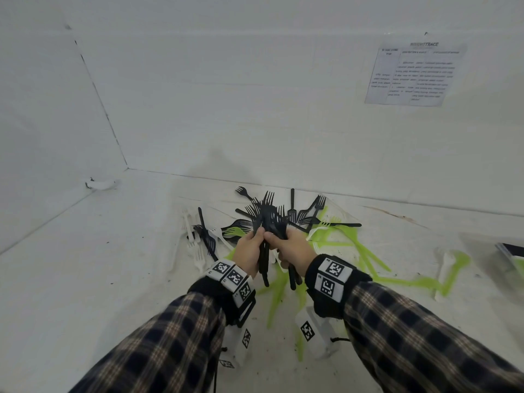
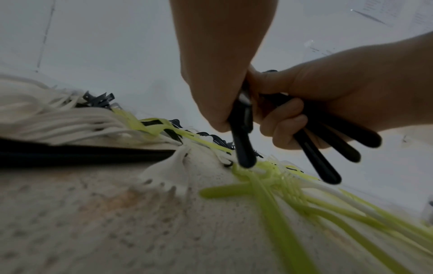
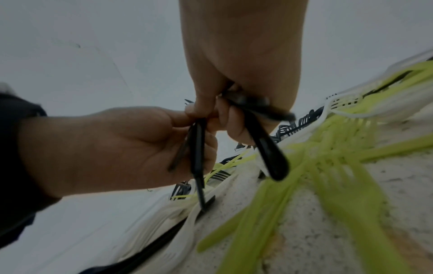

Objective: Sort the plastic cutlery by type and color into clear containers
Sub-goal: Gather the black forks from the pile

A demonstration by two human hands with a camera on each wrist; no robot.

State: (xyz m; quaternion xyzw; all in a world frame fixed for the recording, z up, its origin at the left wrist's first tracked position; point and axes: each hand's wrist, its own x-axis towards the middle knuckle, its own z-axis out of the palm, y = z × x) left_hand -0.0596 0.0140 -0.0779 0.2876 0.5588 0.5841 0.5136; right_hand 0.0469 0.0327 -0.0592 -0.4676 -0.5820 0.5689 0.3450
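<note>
Plaid flannel sleeves come in from the near edge, each wrist wrapped in a black band carrying white coded tags. Just beyond them the left hand and the right hand meet, touching, both with fingers curled tight around one bunch of black forks. The handles poke out below the fists toward the viewer, and the tines fan upward on the far side. From the left wrist view the right hand's fingers wrap several black handles, while the left hand clamps another. From the right wrist view the left hand pinches thin black handles against its palm.

Under and around the hands, loose cutlery lies scattered on the white table. Lime green forks spread near and to the right, white forks lie to the left (some overlapped by black ones), and more loose black forks lie just behind the held bunch. At the right edge sits a clear container, cut off by the frame, with something dark and something green inside. On the far white wall, upper right, hangs a printed sheet, its text too blurred to read.
</note>
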